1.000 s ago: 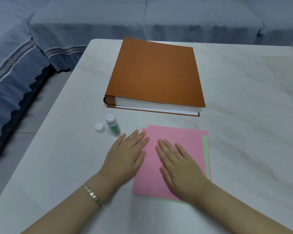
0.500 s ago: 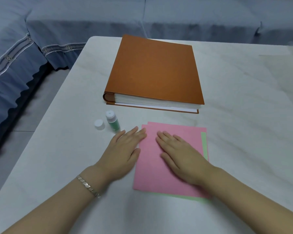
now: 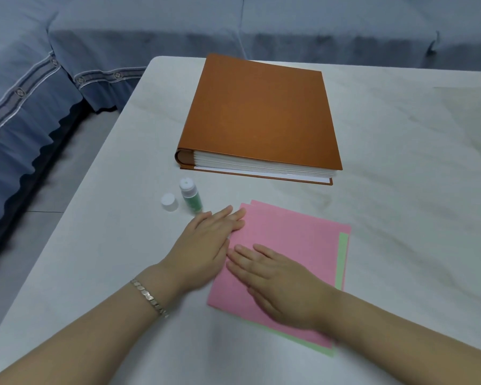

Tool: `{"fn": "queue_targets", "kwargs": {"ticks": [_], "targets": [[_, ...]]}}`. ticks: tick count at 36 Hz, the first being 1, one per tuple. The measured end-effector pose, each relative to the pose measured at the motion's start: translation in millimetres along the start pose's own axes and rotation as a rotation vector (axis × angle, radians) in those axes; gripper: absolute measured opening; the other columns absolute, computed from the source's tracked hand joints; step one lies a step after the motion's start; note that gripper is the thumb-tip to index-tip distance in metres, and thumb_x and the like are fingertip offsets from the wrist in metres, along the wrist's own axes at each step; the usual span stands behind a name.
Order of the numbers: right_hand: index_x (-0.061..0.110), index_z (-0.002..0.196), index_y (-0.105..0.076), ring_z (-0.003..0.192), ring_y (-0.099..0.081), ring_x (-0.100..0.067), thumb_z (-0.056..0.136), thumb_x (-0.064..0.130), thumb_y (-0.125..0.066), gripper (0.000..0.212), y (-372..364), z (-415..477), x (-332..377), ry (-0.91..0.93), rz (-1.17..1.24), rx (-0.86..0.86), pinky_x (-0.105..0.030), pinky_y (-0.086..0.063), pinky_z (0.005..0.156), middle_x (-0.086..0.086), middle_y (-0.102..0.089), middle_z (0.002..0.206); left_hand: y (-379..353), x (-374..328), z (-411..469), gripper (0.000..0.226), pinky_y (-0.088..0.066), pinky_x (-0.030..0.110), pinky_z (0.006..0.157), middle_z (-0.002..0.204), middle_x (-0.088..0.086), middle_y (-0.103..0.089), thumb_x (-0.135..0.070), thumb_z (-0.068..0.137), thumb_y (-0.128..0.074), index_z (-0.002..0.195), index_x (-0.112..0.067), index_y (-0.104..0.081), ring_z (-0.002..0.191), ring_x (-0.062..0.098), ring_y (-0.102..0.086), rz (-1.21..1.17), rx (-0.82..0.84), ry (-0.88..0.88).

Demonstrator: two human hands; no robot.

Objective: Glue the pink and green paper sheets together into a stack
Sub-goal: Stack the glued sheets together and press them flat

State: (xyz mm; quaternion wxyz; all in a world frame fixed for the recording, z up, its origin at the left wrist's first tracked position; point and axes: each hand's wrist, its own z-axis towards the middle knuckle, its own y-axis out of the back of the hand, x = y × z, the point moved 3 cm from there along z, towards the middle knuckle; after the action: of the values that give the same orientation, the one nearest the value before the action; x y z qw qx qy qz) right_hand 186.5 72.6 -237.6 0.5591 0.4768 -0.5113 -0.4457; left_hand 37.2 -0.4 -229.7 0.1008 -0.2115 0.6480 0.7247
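Note:
A pink paper sheet [image 3: 295,240] lies on top of a stack on the white table, with a green sheet [image 3: 343,259] showing along its right and bottom edges and another pink edge peeking out at the top. My right hand [image 3: 281,284] presses flat on the lower left part of the pink sheet, fingers straight. My left hand [image 3: 206,245] lies flat at the stack's left edge, fingertips touching the pink paper's top left corner. A small green glue bottle [image 3: 191,197] stands uncapped left of the stack, its white cap [image 3: 169,201] beside it.
A thick orange binder [image 3: 261,115] lies closed behind the paper stack. The table's left edge [image 3: 95,173] drops to the floor, with a blue sofa [image 3: 39,79] beyond. A bracelet is on my left wrist.
My right hand has slid left and toward me across the pink sheet. My left hand stayed at the stack's left edge. The view shifted slightly.

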Motion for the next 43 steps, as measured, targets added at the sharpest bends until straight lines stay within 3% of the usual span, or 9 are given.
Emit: {"fn": "queue_targets", "kwargs": {"ticks": [10, 14, 20, 25, 28, 30, 35, 39, 43], "targets": [[0.016, 0.142, -0.041, 0.141, -0.028, -0.015, 0.095, 0.023, -0.033, 0.048, -5, -19, 28, 0.183, 0.176, 0.110, -0.032, -0.014, 0.115, 0.001, -0.038, 0.149, -4, -16, 2, 0.072, -0.004, 0.026, 0.112, 0.150, -0.012, -0.032, -0.050, 0.086, -0.007, 0.131, -0.016, -0.051, 0.141, 0.007, -0.021, 0.076, -0.014, 0.139], [0.015, 0.140, -0.041, 0.139, -0.030, -0.010, 0.101, 0.029, -0.021, 0.046, 3, -34, 19, 0.044, 0.258, 0.102, -0.026, -0.014, 0.115, 0.001, -0.040, 0.148, -15, -22, -3, 0.068, -0.023, 0.039, 0.103, 0.138, 0.003, -0.052, -0.047, 0.100, -0.010, 0.120, -0.008, -0.062, 0.128, 0.020, -0.045, 0.270, 0.007, 0.158], [0.016, 0.143, -0.034, 0.139, -0.029, -0.009, 0.102, 0.041, -0.017, 0.050, 11, -77, -12, -0.204, 0.158, 0.104, -0.022, -0.011, 0.114, 0.000, -0.033, 0.151, -16, -24, -1, 0.052, -0.025, 0.040, 0.101, 0.134, 0.006, -0.056, -0.040, 0.090, -0.033, 0.116, -0.006, -0.064, 0.122, 0.026, -0.053, 0.338, -0.034, 0.155], [0.028, 0.135, -0.047, 0.136, -0.020, 0.008, 0.091, 0.062, -0.027, 0.059, 27, -104, -35, -0.518, 0.476, -0.091, -0.005, -0.010, 0.109, 0.020, -0.031, 0.146, -13, -31, 0, 0.048, -0.045, 0.051, 0.092, 0.127, 0.006, -0.061, -0.038, 0.087, -0.034, 0.108, -0.008, -0.065, 0.118, 0.027, -0.057, 0.338, -0.039, 0.179], [0.037, 0.101, -0.064, 0.108, -0.054, 0.009, 0.089, 0.035, -0.053, 0.016, 49, -113, -45, -0.821, 0.793, -0.358, -0.004, -0.037, 0.092, 0.028, -0.062, 0.117, -10, -41, 1, 0.041, -0.047, 0.049, 0.091, 0.123, 0.010, -0.062, -0.030, 0.084, -0.037, 0.106, -0.008, -0.063, 0.115, 0.029, -0.058, 0.297, -0.094, 0.168], [0.032, 0.091, -0.066, 0.090, -0.066, -0.004, 0.092, 0.009, -0.055, 0.025, 56, -114, -53, -0.968, 0.983, -0.454, -0.016, -0.048, 0.084, 0.014, -0.070, 0.099, -8, -53, 3, 0.038, -0.048, 0.041, 0.088, 0.120, 0.013, -0.061, -0.024, 0.080, -0.039, 0.108, -0.008, -0.061, 0.110, 0.029, -0.056, 0.225, -0.127, 0.134], [0.008, 0.099, -0.064, 0.091, -0.063, -0.025, 0.092, 0.002, -0.052, 0.015, 64, -101, -53, -1.175, 1.392, -0.412, -0.032, -0.051, 0.086, -0.016, -0.068, 0.100, -15, -79, 6, 0.039, -0.057, 0.033, 0.067, 0.102, 0.009, -0.070, -0.026, 0.079, -0.040, 0.094, -0.010, -0.072, 0.082, 0.026, -0.068, 0.145, -0.069, 0.046], [0.003, 0.110, -0.059, 0.088, -0.062, -0.025, 0.090, 0.001, -0.054, 0.020, 63, -94, -53, -1.237, 1.449, -0.418, -0.031, -0.053, 0.081, -0.021, -0.065, 0.100, -22, -77, 3, 0.040, -0.055, 0.032, 0.069, 0.104, 0.006, -0.070, -0.033, 0.078, -0.042, 0.094, -0.013, -0.073, 0.085, 0.026, -0.067, 0.179, -0.004, 0.067], [0.004, 0.099, -0.059, 0.078, -0.062, -0.024, 0.091, -0.001, -0.052, 0.012, 63, -91, -54, -1.291, 1.634, -0.443, -0.021, -0.056, 0.065, -0.017, -0.064, 0.085, -24, -77, 1, 0.042, -0.055, 0.034, 0.074, 0.107, 0.007, -0.068, -0.037, 0.080, -0.044, 0.098, -0.012, -0.072, 0.088, 0.026, -0.066, 0.151, -0.028, 0.057]]}}
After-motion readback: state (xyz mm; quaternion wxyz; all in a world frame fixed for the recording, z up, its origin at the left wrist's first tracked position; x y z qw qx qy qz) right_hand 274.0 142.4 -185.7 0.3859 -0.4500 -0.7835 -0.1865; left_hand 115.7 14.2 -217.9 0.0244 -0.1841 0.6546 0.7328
